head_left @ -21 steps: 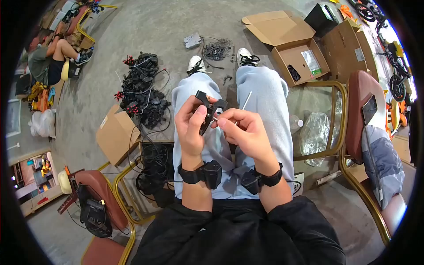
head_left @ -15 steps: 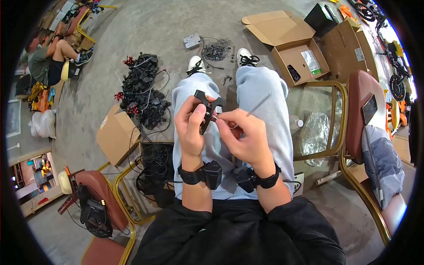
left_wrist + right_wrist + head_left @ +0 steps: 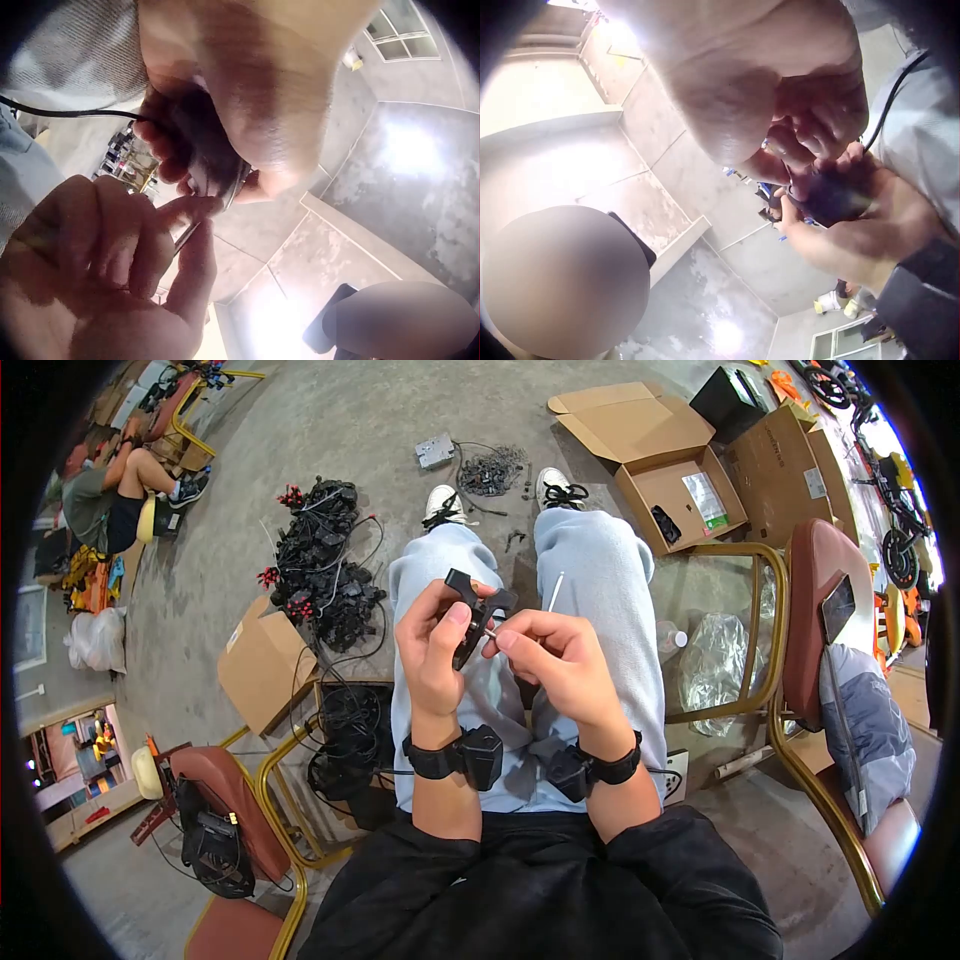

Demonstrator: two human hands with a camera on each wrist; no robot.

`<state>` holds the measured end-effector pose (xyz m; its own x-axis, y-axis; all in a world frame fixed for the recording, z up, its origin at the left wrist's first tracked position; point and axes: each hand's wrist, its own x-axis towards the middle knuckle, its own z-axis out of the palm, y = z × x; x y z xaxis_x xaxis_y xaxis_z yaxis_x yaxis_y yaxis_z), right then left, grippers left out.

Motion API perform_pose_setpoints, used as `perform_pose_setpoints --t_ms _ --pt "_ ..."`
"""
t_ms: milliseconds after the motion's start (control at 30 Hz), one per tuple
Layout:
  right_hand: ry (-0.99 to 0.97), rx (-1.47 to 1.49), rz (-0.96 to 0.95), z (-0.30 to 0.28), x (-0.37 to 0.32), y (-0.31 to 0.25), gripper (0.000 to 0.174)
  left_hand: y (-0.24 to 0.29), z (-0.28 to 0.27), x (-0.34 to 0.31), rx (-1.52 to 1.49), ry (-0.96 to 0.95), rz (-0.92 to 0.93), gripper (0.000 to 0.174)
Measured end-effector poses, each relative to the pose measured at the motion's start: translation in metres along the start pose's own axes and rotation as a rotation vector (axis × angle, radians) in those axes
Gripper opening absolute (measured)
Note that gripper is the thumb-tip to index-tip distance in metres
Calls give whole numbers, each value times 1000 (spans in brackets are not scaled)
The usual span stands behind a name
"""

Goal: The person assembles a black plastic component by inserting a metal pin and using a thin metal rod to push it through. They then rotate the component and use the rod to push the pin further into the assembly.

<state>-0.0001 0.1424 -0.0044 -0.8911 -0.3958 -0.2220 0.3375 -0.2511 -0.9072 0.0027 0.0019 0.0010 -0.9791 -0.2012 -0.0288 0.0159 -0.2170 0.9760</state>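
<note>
The grey concrete floor is the largest thing, and over it extend the legs of a seated person, in light-blue trousers. To the right, an open cardboard box lies on this floor; to the left there is a heap of black devices with cables. Above the thighs, two hands work close together. The left hand grips a forked black part — its thumb lies against it. The right hand pinches a thin metal hex key just beside; one end points to the black part — whether it sits inside, I cannot tell.
</note>
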Motion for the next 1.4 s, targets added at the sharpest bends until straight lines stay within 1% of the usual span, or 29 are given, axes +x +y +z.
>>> perform_pose_setpoints --t_ms 67,100,167,200,267,300,333,367,400,433,500,533,600,633,700,733,800,867,933,1000,1033,1067,1133,1167,1233,1267,1333,1367,1400 --pt "-76 351 130 -2 1 -2 12 -1 2 0 -15 0 14 30" --pt "-76 351 130 -1 0 -2 12 -1 1 0 -15 0 14 30" --pt "32 -50 -59 3 -1 -2 7 0 -1 0 4 -17 -4 30" --pt "31 -50 -60 5 0 -2 7 -1 0 1 4 -17 -3 30" --pt "201 -685 -590 10 3 -1 7 -3 1 2 -43 51 7 30" --pt "198 -763 -724 8 7 0 12 -3 2 2 -43 51 8 30" --pt "198 -762 -725 9 7 -1 12 -2 2 3 -86 57 8 30" --pt "190 -694 -690 9 6 -2 11 -2 2 2 -129 63 7 29" --pt "182 -627 -656 10 5 -3 11 -2 2 3 -129 63 7 29" --pt "182 -628 -656 9 3 -3 11 -3 1 3 -128 54 9 30" --pt "154 -425 -433 7 1 0 9 -3 0 3 -128 45 12 30" --pt "156 -425 -434 6 1 2 9 -3 0 2 -115 44 2 30" --pt "99 -257 -288 5 1 4 10 -2 1 1 -104 44 -6 30" --pt "99 -258 -288 5 1 3 10 -2 2 1 -81 44 -10 30" --pt "33 -77 -121 4 0 1 13 -2 1 1 -57 44 -14 30" --pt "34 -77 -121 1 1 1 13 -2 -1 1 -35 25 -7 29" --pt "-97 262 133 -5 2 -1 10 -3 -2 0 -14 4 1 29" --pt "-97 248 104 -7 2 -1 11 -4 -1 0 64 -19 16 35" --pt "-97 233 77 -5 2 0 12 1 3 -1 68 -2 7 35" --pt "141 -336 -310 6 1 1 9 0 3 0 73 15 -2 35" --pt "176 -507 -443 8 2 -3 10 -2 1 2 56 33 -3 35" --pt "176 -506 -442 8 4 -2 10 -4 1 3 40 50 -3 36" --pt "190 -705 -727 6 8 2 12 -2 2 3 -23 52 3 33" --pt "191 -705 -727 7 8 2 12 -2 2 3 -88 53 10 30" --pt "210 -634 -636 9 5 3 12 -3 2 3 -115 63 7 30" --pt "211 -634 -636 10 3 0 12 -4 2 4 -141 73 4 30" --pt "174 -481 -423 11 0 -7 11 -3 0 3 -113 59 1 29" --pt "174 -482 -422 11 0 -5 11 -3 0 2 -85 45 -1 29" --pt "151 -361 -345 10 1 -1 10 -2 0 2 -86 45 -1 29"
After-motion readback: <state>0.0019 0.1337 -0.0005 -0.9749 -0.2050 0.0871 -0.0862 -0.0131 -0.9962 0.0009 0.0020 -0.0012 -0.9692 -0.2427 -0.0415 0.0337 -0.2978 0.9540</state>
